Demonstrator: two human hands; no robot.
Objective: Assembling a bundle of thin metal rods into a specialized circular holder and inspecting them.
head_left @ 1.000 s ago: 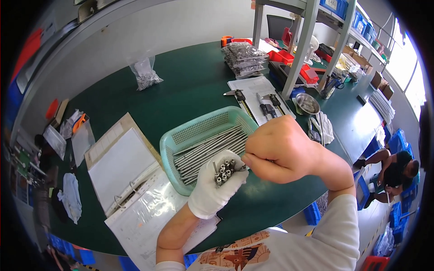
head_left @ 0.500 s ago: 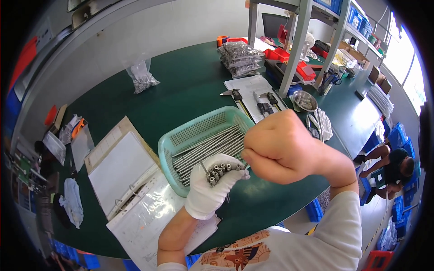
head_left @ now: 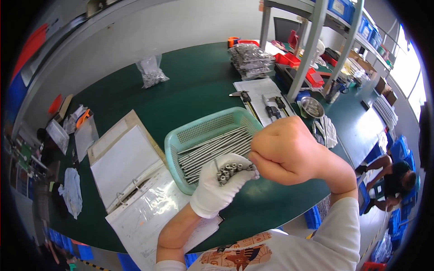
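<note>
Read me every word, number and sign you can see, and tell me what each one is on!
There are none I can read clearly enough to quote.
Binder pages: faint print, too small and partly lost in glare.
Paper sheet under the measuring tools: too small to read.
Blue bin on the shelf: pale marks, too small to read.
Shirt print: picture shapes, with marks too blurred to read.

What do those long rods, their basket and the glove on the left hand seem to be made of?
Long rods: metal, likely steel, from their smooth grey shine. Basket: probably moulded plastic, pale green, its walls pierced by small regular holes. Glove: seemingly thin fabric, matte white, with soft folds; the exact fibre can't be told.
</note>
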